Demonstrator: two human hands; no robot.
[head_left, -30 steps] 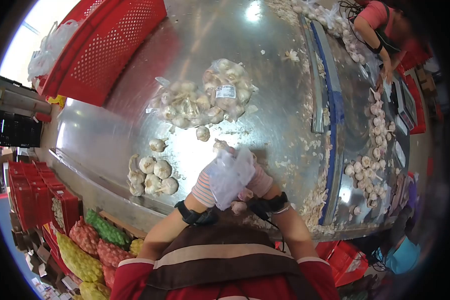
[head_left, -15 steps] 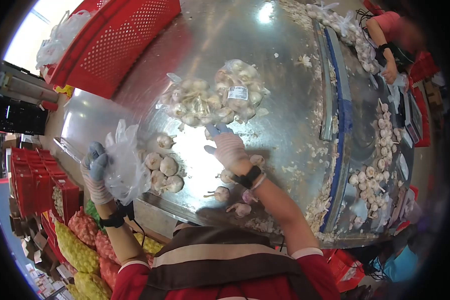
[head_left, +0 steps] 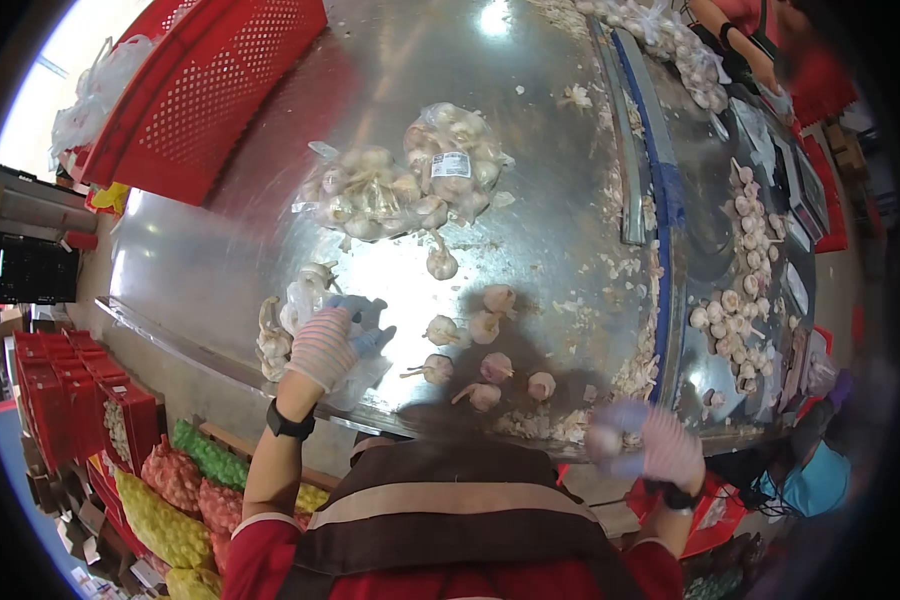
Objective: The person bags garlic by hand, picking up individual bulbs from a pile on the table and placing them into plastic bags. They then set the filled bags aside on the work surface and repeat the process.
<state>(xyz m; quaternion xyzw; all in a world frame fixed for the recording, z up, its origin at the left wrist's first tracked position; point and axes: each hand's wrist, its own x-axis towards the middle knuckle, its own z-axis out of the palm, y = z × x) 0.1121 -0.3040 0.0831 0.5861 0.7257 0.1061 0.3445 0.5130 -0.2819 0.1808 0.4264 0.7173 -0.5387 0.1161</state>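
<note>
My left hand, in a striped glove with grey-blue fingers, is closed on a thin clear plastic bag near the table's front edge. Beside it lie garlic bulbs, partly hidden by the hand and the plastic. At the front right, my right hand is blurred, with its fingers around a garlic bulb. Between the hands, several loose garlic bulbs lie on the metal table. Farther back sit two filled bags of garlic, one clear bag and one with a white label.
A red perforated crate stands at the back left. Along the right runs a blue-edged divider with garlic skins beside it. Beyond it lie more garlic bulbs and a scale. Another person's arm reaches in at upper right.
My left hand has moved right with the plastic bag, down among the garlic bulbs. My right hand has left the filled bags for the front right edge and now holds a garlic bulb.
</note>
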